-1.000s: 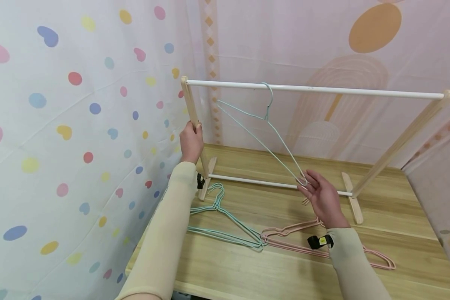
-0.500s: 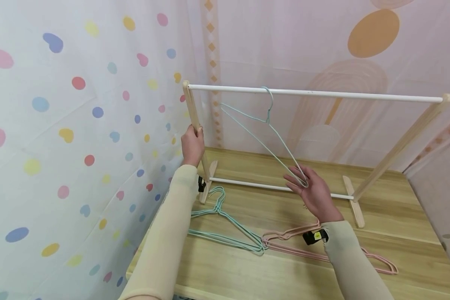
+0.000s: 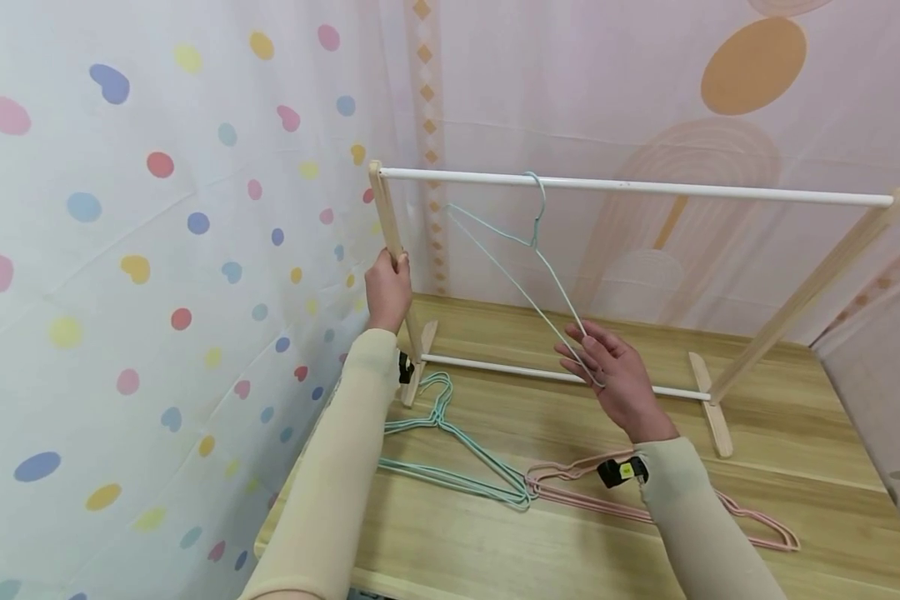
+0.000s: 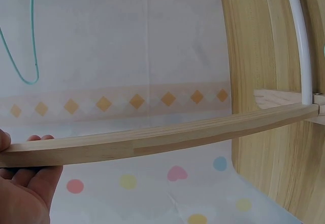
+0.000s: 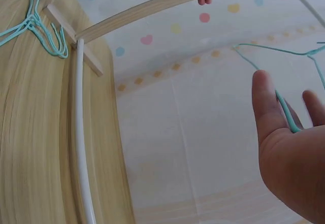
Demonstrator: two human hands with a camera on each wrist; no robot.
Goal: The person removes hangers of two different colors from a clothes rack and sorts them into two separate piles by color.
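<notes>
A small wooden drying rack [image 3: 390, 218] stands on a wooden table [image 3: 795, 500] against pastel curtains. One mint-green wire hanger [image 3: 534, 275] hangs by its hook from the rack's white top rail [image 3: 645, 187]. The hanger is tilted: its long bottom edge runs diagonally from upper left, near the rack's left post, down to its lower right corner, which points at the person.

The right hand [image 3: 610, 379] is relaxed and spread, palm up, with that lower corner of the hanger resting against its fingers [image 3: 581, 350]; nothing is pinched. The left hand [image 3: 387, 287] grasps the rack's left post, fingers wrapped round the wood.

Compared with a second ago, the right hand has shifted a little left and the hanger's low corner has swung with it (the hook has stayed on the same spot of the rail). The left hand has not moved.

The head view alone shows the loose hangers lying flat on the table: mint-green ones [image 3: 450, 454] near the rack's left foot and pink ones [image 3: 750, 525] under the right forearm. The right wrist view shows the green wire lying between open fingers, which the head view leaves less certain. The left wrist view shows the post [image 4: 152, 140] up close, with fingertips [image 4: 40, 138] curling over it.
</notes>
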